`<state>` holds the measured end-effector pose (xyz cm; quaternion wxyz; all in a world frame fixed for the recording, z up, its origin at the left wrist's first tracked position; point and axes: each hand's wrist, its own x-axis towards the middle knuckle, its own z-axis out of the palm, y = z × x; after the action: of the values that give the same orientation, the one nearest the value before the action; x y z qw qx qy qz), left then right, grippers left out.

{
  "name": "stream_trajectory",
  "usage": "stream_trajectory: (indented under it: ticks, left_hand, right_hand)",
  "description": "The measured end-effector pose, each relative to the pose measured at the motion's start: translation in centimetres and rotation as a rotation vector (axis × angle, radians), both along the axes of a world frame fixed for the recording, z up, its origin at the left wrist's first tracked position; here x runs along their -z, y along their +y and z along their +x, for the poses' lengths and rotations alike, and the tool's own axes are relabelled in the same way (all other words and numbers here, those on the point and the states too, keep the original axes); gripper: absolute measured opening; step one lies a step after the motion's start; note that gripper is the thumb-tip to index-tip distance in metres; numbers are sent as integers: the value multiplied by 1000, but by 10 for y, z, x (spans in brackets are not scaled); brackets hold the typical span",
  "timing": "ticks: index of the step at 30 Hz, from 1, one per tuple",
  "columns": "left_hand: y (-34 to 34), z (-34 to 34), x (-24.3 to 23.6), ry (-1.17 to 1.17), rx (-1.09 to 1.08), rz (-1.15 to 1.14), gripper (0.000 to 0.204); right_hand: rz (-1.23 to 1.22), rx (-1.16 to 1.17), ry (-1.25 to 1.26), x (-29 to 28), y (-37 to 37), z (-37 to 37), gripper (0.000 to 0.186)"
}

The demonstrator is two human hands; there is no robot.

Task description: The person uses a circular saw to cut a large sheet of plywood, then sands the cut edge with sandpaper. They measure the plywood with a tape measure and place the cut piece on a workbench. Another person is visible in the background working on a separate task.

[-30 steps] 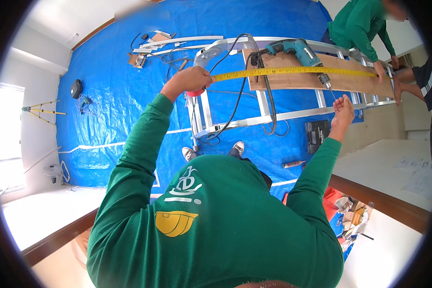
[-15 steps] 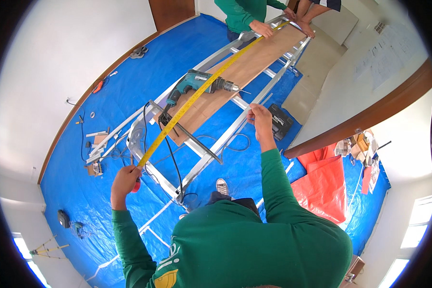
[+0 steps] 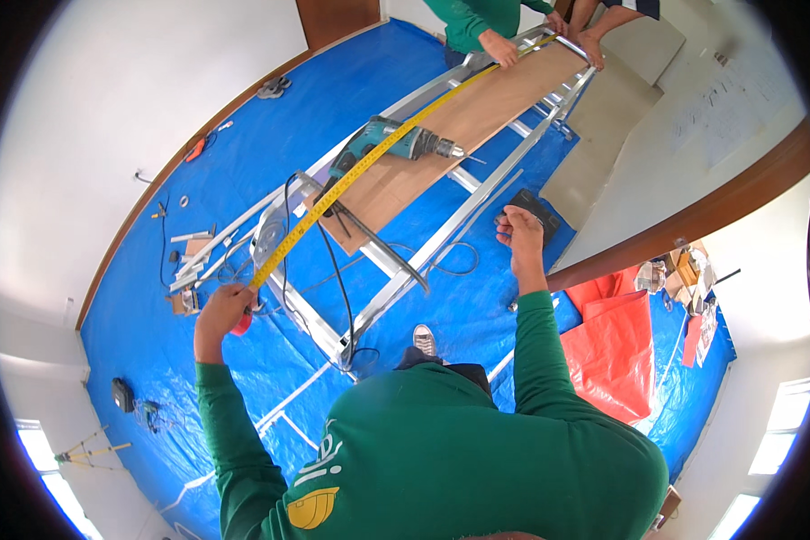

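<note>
My left hand point(image 3: 222, 317) is closed around a tape measure point(image 3: 241, 325) with a red case, at the near left of the ladder. Its yellow blade point(image 3: 369, 157) stretches away to the ladder's far end, above a wooden plank point(image 3: 486, 103). Under the blade, a teal power drill point(image 3: 355, 148) lies on the plank, its bit toward the right. My right hand point(image 3: 524, 236) is raised right of the aluminium ladder point(image 3: 464, 180), fingers curled together. Whatever they may hold is too small to make out. A co-worker's hand point(image 3: 500, 49) is near the blade's far part.
Blue sheeting point(image 3: 333, 81) covers the floor. Black cable point(image 3: 335, 270) hangs over the ladder's near end. A dark case point(image 3: 542, 207) lies beyond my right hand, and a folded red tarp point(image 3: 607, 360) to the right. Another person's bare foot point(image 3: 591, 49) is at the ladder's far end.
My left hand has moved slightly left and nearer, still holding the tape measure. My right hand has shifted right, away from the ladder rail. The view has shifted a little.
</note>
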<state>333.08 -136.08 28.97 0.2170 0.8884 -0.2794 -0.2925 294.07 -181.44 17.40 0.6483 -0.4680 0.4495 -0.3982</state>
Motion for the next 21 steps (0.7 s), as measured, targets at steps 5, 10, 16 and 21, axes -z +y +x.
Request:
stream_trajectory:
  ticks: [5, 10, 16, 21]
  left_hand:
    - [3, 0, -7, 66, -87, 46, 39]
    - [5, 3, -15, 16, -39, 30, 39]
    - [7, 8, -5, 8, -6, 4, 36]
    - [6, 27, 19, -517, 571, 85, 34]
  right_hand:
    - [-5, 1, 47, 2, 11, -15, 24]
    - [5, 3, 52, 5, 22, -25, 25]
    - [20, 1, 37, 9, 26, -33, 25]
    - [27, -6, 32, 11, 24, -36, 26]
